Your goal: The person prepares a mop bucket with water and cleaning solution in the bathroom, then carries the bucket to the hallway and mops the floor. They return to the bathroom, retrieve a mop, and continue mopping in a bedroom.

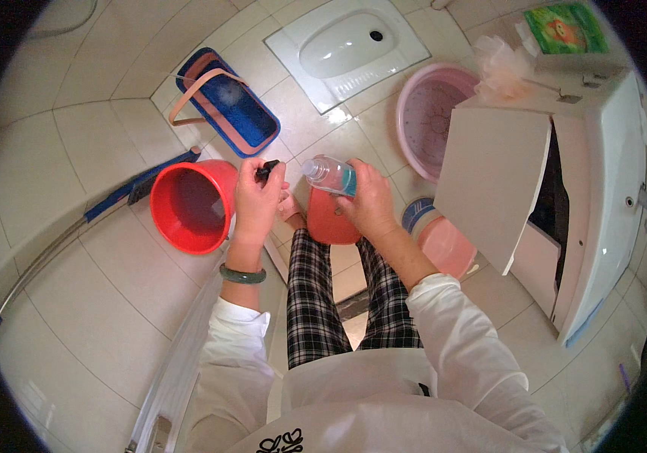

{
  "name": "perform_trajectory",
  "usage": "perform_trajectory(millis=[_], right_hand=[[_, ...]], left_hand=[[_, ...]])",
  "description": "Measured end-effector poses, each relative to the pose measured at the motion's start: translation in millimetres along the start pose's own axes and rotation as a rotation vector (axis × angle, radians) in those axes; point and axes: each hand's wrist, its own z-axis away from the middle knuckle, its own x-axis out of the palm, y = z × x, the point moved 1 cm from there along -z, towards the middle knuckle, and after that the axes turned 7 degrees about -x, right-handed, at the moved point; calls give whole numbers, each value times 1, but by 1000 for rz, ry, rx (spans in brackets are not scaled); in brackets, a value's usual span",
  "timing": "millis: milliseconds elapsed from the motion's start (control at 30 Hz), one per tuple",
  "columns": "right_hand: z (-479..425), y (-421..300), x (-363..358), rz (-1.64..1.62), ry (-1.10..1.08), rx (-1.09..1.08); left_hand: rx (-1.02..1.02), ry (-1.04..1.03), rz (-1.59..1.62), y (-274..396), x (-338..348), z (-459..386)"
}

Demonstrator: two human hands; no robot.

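My left hand (256, 195), with a dark bangle at the wrist, holds a small black cap or spray head (267, 170); which of these it is I cannot tell. Clear plastic with some blue-green at its base makes up the bottle (330, 174) in my right hand (369, 201). Its open-looking neck points left towards my left hand, and the two hands are apart. Below the bottle is a red plastic container (329, 221), partly hidden by my right hand. Beside my left wrist stands a red bucket (190, 206) with liquid in it.
A blue mop bucket (261, 133) with a pink handle stands ahead left, near a squat toilet (346, 42). A flat mop (142, 184) leans along the left wall. At right are a pink basin (408, 124), a pink tub (448, 246) and a cabinet with its door (490, 175) ajar.
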Motion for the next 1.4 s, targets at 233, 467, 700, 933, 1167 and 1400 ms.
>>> perform_trajectory(millis=[233,467,700,933,1167,1400], right_hand=[[-6,-7,0,-1,-23,-24],[-10,-15,6,47,-11,-118],[-11,-17,12,64,-55,-164],[-8,-21,18,98,-135,-149],[2,-20,27,125,-144,-200],[3,-25,35,160,-159,-211]], left_hand=[[-214,-343,355,-2,-9,9],[169,-95,-161,4,-4,11],[196,-139,-474,11,-22,10],[181,-212,-550,9,-36,13],[236,-278,-618,2,-47,12],[255,-147,-676,-11,-43,17]])
